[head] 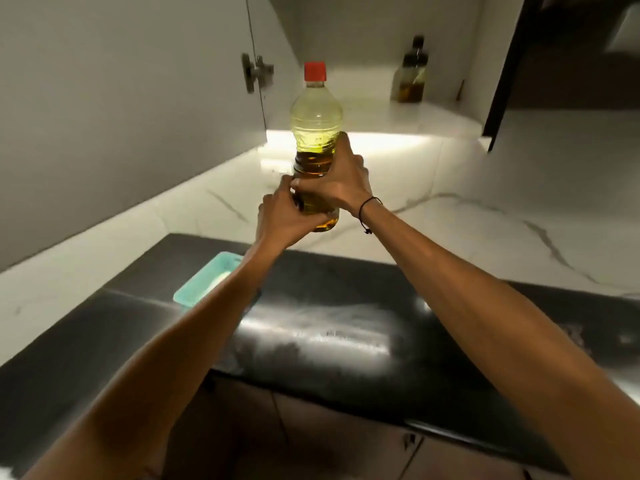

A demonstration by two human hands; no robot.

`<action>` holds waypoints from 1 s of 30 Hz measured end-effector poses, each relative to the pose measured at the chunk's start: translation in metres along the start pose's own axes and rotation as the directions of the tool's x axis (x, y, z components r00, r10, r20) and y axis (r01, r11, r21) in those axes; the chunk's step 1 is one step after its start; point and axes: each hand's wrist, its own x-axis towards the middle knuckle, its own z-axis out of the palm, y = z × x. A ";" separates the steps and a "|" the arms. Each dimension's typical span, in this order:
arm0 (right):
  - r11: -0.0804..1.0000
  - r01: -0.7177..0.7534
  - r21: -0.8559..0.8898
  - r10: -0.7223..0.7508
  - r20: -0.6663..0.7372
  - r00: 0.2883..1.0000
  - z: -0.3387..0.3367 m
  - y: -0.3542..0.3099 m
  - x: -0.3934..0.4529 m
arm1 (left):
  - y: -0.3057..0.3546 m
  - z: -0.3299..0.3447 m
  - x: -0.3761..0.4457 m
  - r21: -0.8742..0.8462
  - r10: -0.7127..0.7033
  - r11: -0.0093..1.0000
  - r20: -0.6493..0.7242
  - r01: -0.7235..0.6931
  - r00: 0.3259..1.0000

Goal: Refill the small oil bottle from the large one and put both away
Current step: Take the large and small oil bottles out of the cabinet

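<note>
You stand at a dark counter [311, 341] with pale marble [485, 209] behind it and an open cupboard [381, 112] above, its door [121, 116] swung to your left; a teal tray [204, 282] sits on the counter, partly under your left forearm. The big bottle [317, 133], red cap [315, 71] on and upright, is held up in front of the cupboard shelf, clear of the marble as far as I can judge. Your right hand [336, 183] wraps its fingers round the lower middle of the bottle, and your left hand [287, 220] cups and grips it just beneath, near the base, so both hands are closed firmly on it with the thumbs close together. The oil fills roughly the lower part, so the weight sits low and will slosh if you tip it. The small bottle [410, 76] stands at the back right of the shelf, well apart from the big one, seemingly already stored. The step in hand looks like putting the big bottle away: keep it upright, lift it straight until its base clears the shelf edge, then ease it in left of the small bottle. Watch the hinge [258, 72] on your left. Set the base flat before you let go, right hand last, and check that the cap is tight
</note>
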 end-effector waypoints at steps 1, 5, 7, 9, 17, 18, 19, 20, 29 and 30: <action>1.000 -0.013 -0.014 0.013 0.023 1.000 0.013 0.010 -0.015 | -0.015 0.007 -0.014 -0.001 -0.024 1.000 0.022 0.024 0.999; 0.997 -0.074 -0.027 0.076 0.071 0.995 0.061 0.050 -0.072 | -0.072 0.040 -0.062 -0.044 -0.099 0.994 0.100 0.104 0.990; 0.995 -0.104 0.002 0.103 0.085 0.991 0.087 0.072 -0.095 | -0.102 0.057 -0.080 -0.080 -0.097 0.991 0.146 0.110 0.984; 0.990 -0.140 0.011 0.138 0.095 0.986 0.110 0.092 -0.114 | -0.130 0.072 -0.095 -0.102 -0.096 0.988 0.197 0.118 0.976; 0.970 -0.238 -0.050 0.243 0.158 0.957 0.166 0.159 -0.146 | -0.207 0.127 -0.118 -0.143 -0.142 0.965 0.415 0.218 0.899; 0.967 -0.251 -0.047 0.255 0.161 0.953 0.172 0.168 -0.150 | -0.214 0.133 -0.119 -0.124 -0.143 0.968 0.440 0.218 0.887; 0.963 -0.266 -0.045 0.270 0.158 0.950 0.177 0.176 -0.153 | -0.218 0.138 -0.119 -0.109 -0.142 0.971 0.458 0.214 0.878; 0.957 -0.286 -0.042 0.289 0.155 0.945 0.183 0.185 -0.156 | -0.225 0.144 -0.120 -0.100 -0.143 0.972 0.474 0.214 0.869; 0.931 -0.365 -0.021 0.364 0.162 0.917 0.229 0.253 -0.170 | -0.277 0.200 -0.128 -0.081 -0.141 0.974 0.515 0.211 0.846; 0.930 -0.368 -0.019 0.366 0.160 0.917 0.234 0.260 -0.172 | -0.282 0.206 -0.129 -0.081 -0.141 0.974 0.516 0.212 0.845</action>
